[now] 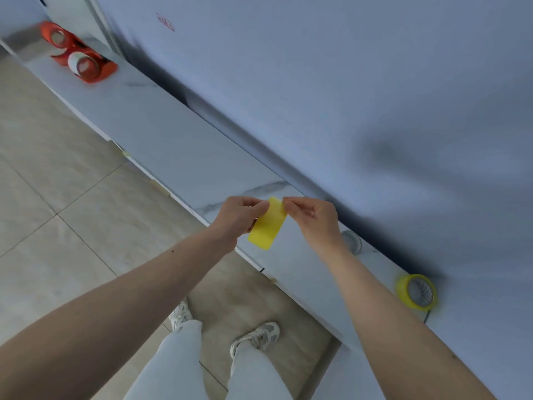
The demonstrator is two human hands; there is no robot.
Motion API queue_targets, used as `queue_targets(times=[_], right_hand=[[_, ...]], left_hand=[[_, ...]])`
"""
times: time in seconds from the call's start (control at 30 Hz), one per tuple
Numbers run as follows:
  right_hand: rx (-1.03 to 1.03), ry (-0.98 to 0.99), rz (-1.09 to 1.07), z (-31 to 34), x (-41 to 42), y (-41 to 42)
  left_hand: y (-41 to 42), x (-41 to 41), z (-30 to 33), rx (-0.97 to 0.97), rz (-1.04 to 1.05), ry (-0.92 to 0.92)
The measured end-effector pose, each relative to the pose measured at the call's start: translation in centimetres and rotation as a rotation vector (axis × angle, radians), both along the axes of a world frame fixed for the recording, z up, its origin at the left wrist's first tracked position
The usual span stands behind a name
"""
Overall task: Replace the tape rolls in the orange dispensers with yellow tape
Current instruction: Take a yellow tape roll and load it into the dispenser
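Long white marble-look ledge [178,145] w/ faint grey veins runs diagonally across view, top left to bottom right. Above/right of ledge: plain pale blue-grey wall [331,82], soft dark shadows on it, small red mark [165,22] near its top; wall corner at ledge's far left end. Below/left of ledge: beige tile floor [57,197] w/ thin grout lines, even soft light.
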State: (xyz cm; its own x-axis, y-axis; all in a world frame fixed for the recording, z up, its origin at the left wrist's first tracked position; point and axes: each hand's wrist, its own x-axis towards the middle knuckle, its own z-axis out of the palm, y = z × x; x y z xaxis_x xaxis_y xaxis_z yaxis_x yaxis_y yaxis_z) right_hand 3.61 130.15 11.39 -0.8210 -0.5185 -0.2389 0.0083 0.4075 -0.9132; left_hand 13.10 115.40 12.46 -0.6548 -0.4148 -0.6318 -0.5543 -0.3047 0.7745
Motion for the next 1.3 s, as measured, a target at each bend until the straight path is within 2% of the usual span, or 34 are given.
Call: queue_targets(times=[0.2,0.5,0.7,1.17,1.3], right_hand=[[0.093,0.052,0.079,-0.5,3.4,-9.0],[0.039,-0.06,0.185,-0.9,8.6,-22.8],[0.054,-0.019,0.184,-1.1,10.1,-31.1],[0.059,-0.026,0.254,-0.1,5.5,-49.6],[0.069,-0.121,0.23,0.0,4.4,-55.3]], left_hand=[[-7.7,3.9,-0.5,0.003,0.043,-0.002],[-21.5,9.7,-0.6,0.025,0.128,-0.074],[-28.8,11.9,-1.0,0.05,0.198,-0.094],[-44.5,7.0,1.1,0.068,0.413,-0.113],[-49.2,5.8,2.3,0.092,0.461,-0.106]])
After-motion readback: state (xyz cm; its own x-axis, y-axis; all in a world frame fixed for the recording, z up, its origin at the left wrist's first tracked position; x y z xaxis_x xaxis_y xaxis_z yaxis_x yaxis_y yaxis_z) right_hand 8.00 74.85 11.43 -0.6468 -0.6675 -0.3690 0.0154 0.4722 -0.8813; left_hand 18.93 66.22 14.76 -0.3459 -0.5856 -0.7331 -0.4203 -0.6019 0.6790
